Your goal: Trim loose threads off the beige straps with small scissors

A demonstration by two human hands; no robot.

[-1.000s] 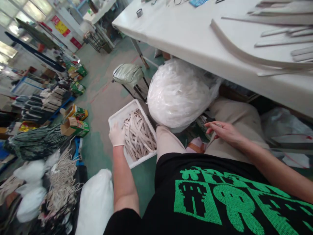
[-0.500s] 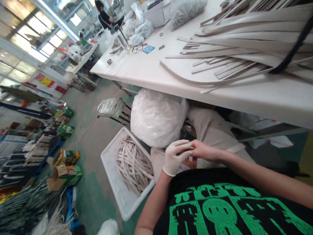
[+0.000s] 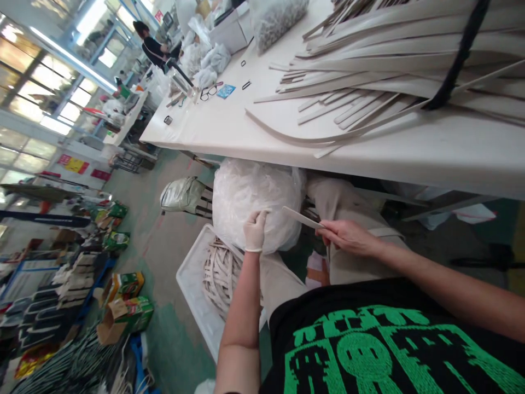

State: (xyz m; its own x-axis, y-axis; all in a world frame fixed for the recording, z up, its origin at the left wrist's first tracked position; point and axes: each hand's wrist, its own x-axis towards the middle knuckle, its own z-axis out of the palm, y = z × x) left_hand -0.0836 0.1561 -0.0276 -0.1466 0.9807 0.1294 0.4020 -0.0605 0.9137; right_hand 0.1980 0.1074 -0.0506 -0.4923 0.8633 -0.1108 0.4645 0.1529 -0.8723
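Left hand, gloved, and bare right hand have split apart from where they met over my lap; the left is now in front of the white plastic bundle, fingers curled in, can't tell if it pinches anything. My right is closed on one end of a flat beige strip, free end pointing up-left across the bundle. White crate of tangled strips sits partly behind my left forearm, more long strips on the desk.
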